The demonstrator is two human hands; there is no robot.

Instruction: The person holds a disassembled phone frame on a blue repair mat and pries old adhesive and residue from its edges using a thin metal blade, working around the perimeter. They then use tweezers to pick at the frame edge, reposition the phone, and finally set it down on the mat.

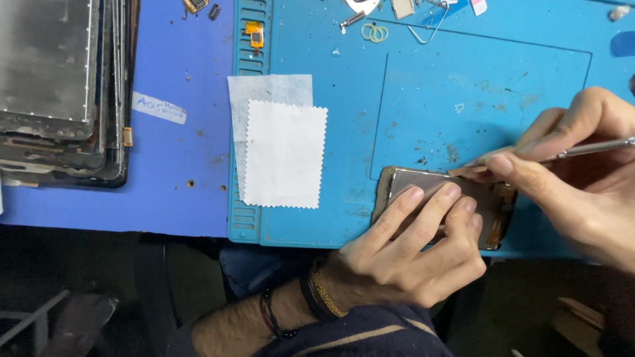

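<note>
View from above a workbench. A phone frame point(442, 205), an opened handset with a metallic plate showing and orange flex strips at its right end, lies flat on a blue silicone work mat point(423, 99), at about five o'clock from the middle of the view, near the mat's front edge.

The left hand point(410, 248) comes in from six o'clock and presses three fingers point(411, 197) flat on the plate, pinning it to the mat. The right hand point(582, 178) enters from three o'clock, its thumb and fingers pinched closed around a thin metal tool point(595, 148). The tool's tip meets the frame's upper edge at about one o'clock on the phone.

The frame looks light, thin and rigid, and its smooth surface is likely slippery. The flex strips and bare parts seem fragile. It is probably best held by its long side edges or pressed on the plain plate, away from the orange strips.

At nine o'clock from the phone lie two white wipes point(283, 151), overlapping. A stack of dark screen panels point(59, 86) sits at ten o'clock in the far corner. Small parts are scattered along the mat's top edge.
</note>
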